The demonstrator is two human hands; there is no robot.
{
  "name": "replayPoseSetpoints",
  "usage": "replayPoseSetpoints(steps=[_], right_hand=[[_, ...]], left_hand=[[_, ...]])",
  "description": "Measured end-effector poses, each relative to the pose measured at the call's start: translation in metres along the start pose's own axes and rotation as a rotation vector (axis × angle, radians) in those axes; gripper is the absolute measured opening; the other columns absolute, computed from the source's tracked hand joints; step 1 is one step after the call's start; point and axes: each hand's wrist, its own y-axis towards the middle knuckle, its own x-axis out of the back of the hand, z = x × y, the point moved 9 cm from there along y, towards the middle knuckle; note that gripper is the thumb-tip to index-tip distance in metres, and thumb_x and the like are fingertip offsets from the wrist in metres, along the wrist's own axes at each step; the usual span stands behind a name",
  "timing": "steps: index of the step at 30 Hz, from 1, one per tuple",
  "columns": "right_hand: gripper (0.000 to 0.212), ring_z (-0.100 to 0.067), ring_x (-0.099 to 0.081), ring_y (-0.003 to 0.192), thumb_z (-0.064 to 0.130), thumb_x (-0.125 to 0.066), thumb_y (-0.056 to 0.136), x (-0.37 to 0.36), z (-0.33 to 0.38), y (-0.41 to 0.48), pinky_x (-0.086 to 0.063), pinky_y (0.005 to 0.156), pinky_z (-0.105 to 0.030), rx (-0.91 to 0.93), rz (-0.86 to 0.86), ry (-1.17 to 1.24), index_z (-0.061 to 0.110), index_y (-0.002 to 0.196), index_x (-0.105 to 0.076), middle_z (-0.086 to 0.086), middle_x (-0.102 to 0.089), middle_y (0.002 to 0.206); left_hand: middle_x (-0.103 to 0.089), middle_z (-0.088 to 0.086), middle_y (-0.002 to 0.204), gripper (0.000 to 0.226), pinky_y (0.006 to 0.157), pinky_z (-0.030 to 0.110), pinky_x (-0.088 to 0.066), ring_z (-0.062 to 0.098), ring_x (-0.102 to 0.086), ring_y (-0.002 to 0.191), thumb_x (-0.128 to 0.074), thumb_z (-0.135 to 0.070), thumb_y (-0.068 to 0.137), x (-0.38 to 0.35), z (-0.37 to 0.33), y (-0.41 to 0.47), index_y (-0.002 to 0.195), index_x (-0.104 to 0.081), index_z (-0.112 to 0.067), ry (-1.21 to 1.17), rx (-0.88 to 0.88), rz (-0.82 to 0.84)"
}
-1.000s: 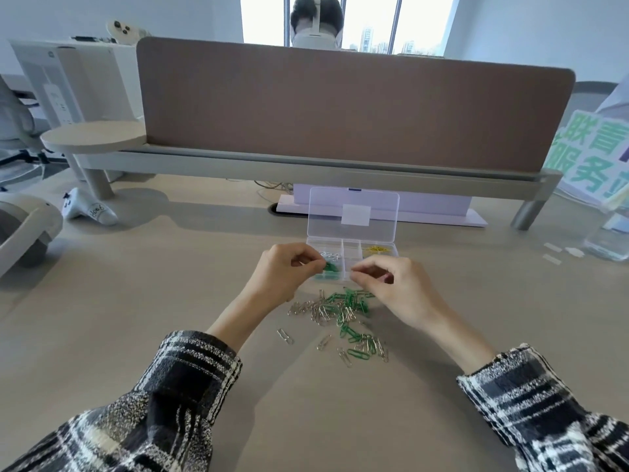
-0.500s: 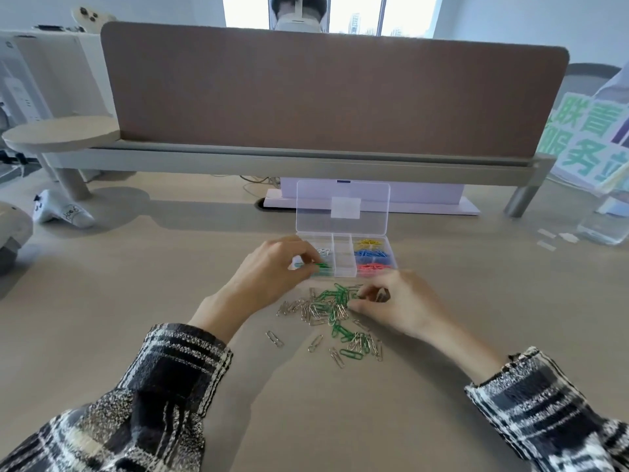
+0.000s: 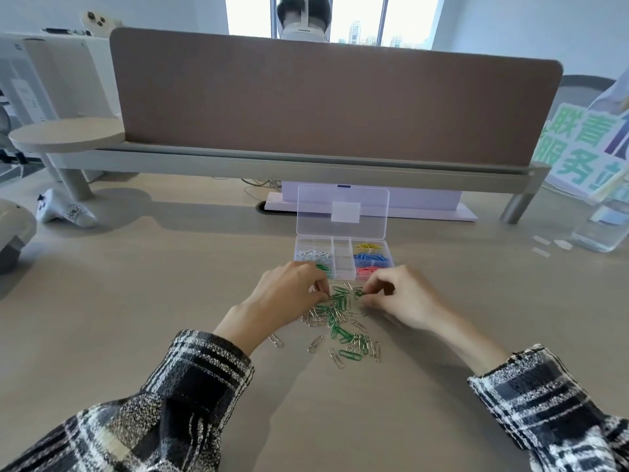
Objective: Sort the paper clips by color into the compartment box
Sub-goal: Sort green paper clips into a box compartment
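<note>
A clear compartment box stands open on the desk, its lid upright. Its cells hold silver clips, yellow clips, blue clips, pink clips and green clips. A loose pile of green and silver paper clips lies just in front of the box. My left hand pinches at the pile's left top edge; what is between its fingertips is hidden. My right hand pinches a green clip at the pile's right top edge.
A brown desk divider on a grey rail runs across the back. A white controller lies at the far left. A clear bottle and small white scraps sit at the right. A person is seated behind the divider.
My left hand has come back from the box's green cell down to the pile. My right hand has dropped onto the pile and pinches a green clip.
</note>
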Motion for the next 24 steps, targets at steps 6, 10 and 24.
replayPoseSetpoints(steps=[6, 10, 24], right_hand=[[0.007, 0.007, -0.059, 0.072, 0.024, -0.072, 0.086, 0.002, 0.014, 0.007, -0.041, 0.064, -0.007, 0.066, -0.062, 0.025, 0.029, 0.090, -0.075, 0.020, -0.067, 0.078], [0.007, 0.006, -0.056, 0.073, 0.025, -0.067, 0.089, -0.006, 0.023, 0.014, -0.037, 0.064, -0.011, 0.092, -0.060, -0.035, 0.026, 0.092, -0.074, 0.022, -0.062, 0.078], [0.007, -0.006, -0.064, 0.079, 0.021, -0.069, 0.088, 0.010, 0.018, 0.005, -0.052, 0.075, -0.026, 0.106, -0.178, 0.084, 0.025, 0.090, -0.074, 0.013, -0.071, 0.084]], left_hand=[[-0.065, -0.018, 0.092, 0.002, 0.068, 0.027, -0.044, 0.006, -0.057, 0.079, -0.067, -0.033, 0.087, 0.007, 0.014, 0.002, 0.086, -0.067, -0.032, -0.161, 0.091, -0.036], [-0.066, -0.019, 0.079, 0.006, 0.071, 0.027, -0.049, -0.003, -0.056, 0.071, -0.073, -0.029, 0.082, 0.011, 0.022, 0.006, 0.078, -0.072, -0.032, -0.324, 0.126, -0.066], [-0.066, -0.021, 0.090, 0.004, 0.069, 0.022, -0.041, -0.004, -0.051, 0.087, -0.069, -0.037, 0.084, 0.004, -0.003, 0.007, 0.087, -0.073, -0.038, -0.160, -0.079, -0.083]])
